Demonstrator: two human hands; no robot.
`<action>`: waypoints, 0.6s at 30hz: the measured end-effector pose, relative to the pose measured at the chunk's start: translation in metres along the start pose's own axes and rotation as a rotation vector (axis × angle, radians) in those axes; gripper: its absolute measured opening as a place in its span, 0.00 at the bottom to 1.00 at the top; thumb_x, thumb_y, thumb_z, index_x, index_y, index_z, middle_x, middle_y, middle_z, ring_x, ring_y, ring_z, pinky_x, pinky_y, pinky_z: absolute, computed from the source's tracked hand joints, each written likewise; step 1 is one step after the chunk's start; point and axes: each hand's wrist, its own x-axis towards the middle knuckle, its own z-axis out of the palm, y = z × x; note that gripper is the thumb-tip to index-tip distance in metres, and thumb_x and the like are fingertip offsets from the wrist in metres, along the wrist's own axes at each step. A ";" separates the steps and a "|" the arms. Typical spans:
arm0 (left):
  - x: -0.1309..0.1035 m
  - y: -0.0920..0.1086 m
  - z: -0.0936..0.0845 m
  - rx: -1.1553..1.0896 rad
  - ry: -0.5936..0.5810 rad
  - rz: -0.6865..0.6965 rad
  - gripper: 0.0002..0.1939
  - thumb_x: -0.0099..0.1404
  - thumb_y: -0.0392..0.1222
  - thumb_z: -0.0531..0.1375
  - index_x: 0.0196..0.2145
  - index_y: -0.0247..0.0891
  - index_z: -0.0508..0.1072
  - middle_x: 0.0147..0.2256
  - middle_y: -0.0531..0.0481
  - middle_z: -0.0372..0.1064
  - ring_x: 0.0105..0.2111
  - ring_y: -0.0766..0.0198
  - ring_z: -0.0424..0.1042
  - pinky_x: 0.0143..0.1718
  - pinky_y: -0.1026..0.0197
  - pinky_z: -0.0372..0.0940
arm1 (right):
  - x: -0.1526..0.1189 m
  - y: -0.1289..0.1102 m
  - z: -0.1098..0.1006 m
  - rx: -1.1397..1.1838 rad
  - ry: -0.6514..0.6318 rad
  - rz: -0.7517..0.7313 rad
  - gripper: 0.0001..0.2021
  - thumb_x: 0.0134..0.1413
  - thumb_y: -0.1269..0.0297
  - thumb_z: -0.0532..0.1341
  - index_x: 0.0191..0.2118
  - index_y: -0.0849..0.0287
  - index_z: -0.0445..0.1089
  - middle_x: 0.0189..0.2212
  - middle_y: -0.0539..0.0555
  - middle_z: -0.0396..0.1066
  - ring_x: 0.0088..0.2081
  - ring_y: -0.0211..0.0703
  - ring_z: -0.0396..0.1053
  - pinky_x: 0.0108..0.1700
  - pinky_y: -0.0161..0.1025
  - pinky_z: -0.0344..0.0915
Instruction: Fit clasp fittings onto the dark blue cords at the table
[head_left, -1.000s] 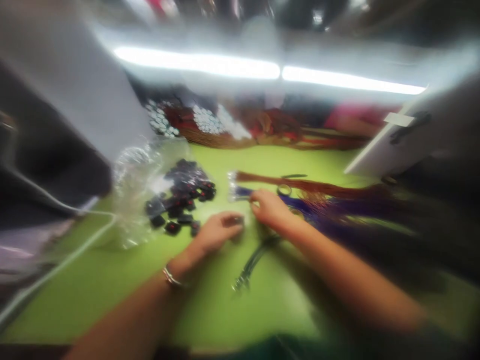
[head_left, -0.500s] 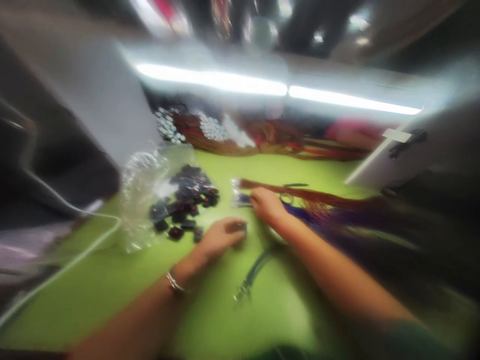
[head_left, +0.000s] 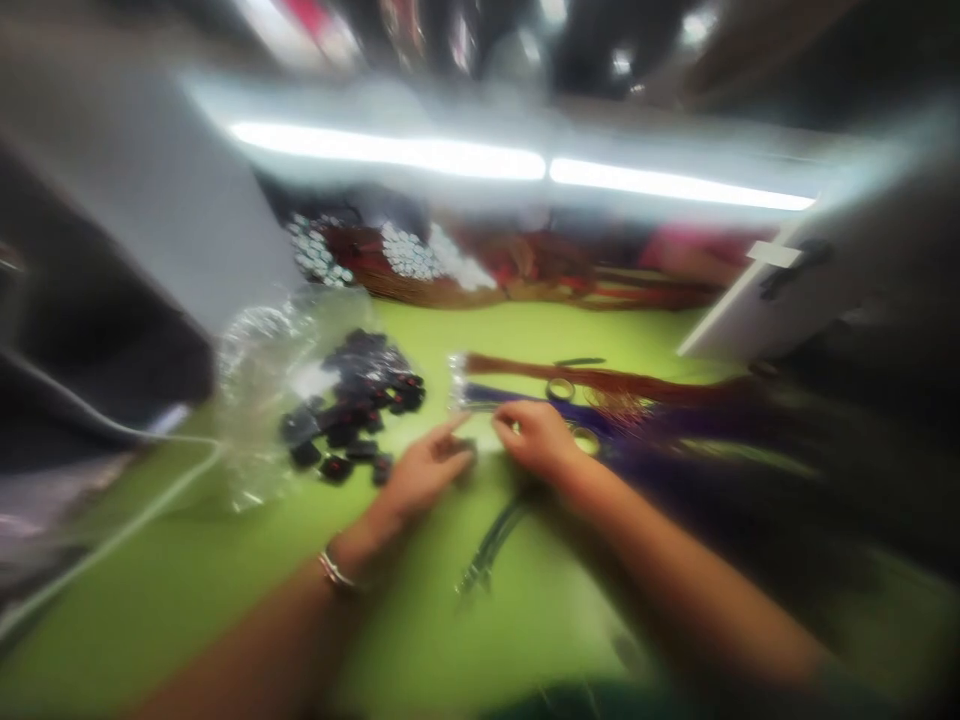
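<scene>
My left hand point(head_left: 427, 468) is over the green table, right of a pile of black parts point(head_left: 349, 410). Its thumb and fingers are around a small dark piece point(head_left: 466, 447). My right hand point(head_left: 534, 436) is closed in a pinch on what looks like a thin wire point(head_left: 482, 406), its end pointing left towards my left fingertips. Brown wires point(head_left: 517, 368) and blue wires point(head_left: 499, 394) lie just beyond, their left ends at a clear plastic piece point(head_left: 456, 380). Below my hands rests a short bundle of dark wires point(head_left: 491, 545).
A clear plastic bag point(head_left: 259, 400) lies left of the black parts. Tape rolls point(head_left: 560, 390) sit by the wires. Bundles with white ends point(head_left: 409, 252) line the back. Panels stand on both sides, and a white cable point(head_left: 112, 535) crosses the left.
My right hand has come back from the blue wires' ends towards me, now with a thin wire at its fingertips. My left index finger has stretched out. The whole view has shifted slightly.
</scene>
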 end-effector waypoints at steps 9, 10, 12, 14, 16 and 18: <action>-0.002 0.003 0.002 -0.066 0.015 -0.078 0.24 0.53 0.41 0.66 0.48 0.37 0.72 0.31 0.49 0.70 0.27 0.67 0.68 0.33 0.62 0.64 | -0.005 -0.001 0.004 0.094 -0.007 0.134 0.08 0.46 0.70 0.55 0.24 0.61 0.71 0.22 0.50 0.70 0.25 0.35 0.63 0.30 0.31 0.55; -0.003 0.004 0.002 -0.092 0.020 -0.094 0.22 0.52 0.41 0.66 0.46 0.36 0.73 0.32 0.48 0.71 0.28 0.67 0.68 0.33 0.61 0.64 | -0.006 -0.001 0.003 0.103 -0.008 0.142 0.08 0.46 0.70 0.55 0.24 0.61 0.71 0.22 0.50 0.70 0.25 0.35 0.63 0.30 0.32 0.55; -0.003 0.006 0.003 -0.145 0.032 -0.120 0.22 0.51 0.40 0.67 0.45 0.36 0.74 0.33 0.48 0.72 0.29 0.66 0.69 0.34 0.61 0.65 | -0.008 -0.001 0.002 0.120 -0.029 0.155 0.08 0.45 0.69 0.55 0.24 0.61 0.71 0.22 0.49 0.69 0.25 0.35 0.61 0.30 0.32 0.54; -0.004 0.008 0.005 -0.182 0.039 -0.137 0.21 0.51 0.40 0.67 0.45 0.36 0.74 0.35 0.47 0.73 0.31 0.65 0.70 0.36 0.61 0.66 | -0.010 -0.003 0.001 0.121 -0.073 0.175 0.08 0.44 0.68 0.55 0.23 0.60 0.71 0.20 0.49 0.68 0.24 0.34 0.60 0.28 0.32 0.53; -0.005 0.010 0.006 -0.207 0.027 -0.143 0.20 0.52 0.39 0.67 0.44 0.36 0.74 0.36 0.46 0.73 0.32 0.65 0.71 0.37 0.61 0.66 | -0.011 -0.006 0.001 0.110 -0.118 0.194 0.08 0.44 0.67 0.55 0.22 0.60 0.70 0.19 0.48 0.66 0.23 0.34 0.58 0.26 0.32 0.50; -0.006 0.012 0.007 -0.230 0.013 -0.143 0.19 0.52 0.38 0.67 0.44 0.36 0.74 0.38 0.46 0.73 0.33 0.65 0.71 0.37 0.62 0.66 | -0.012 -0.009 0.001 0.091 -0.143 0.201 0.09 0.44 0.67 0.55 0.21 0.60 0.70 0.18 0.48 0.65 0.22 0.33 0.56 0.25 0.32 0.48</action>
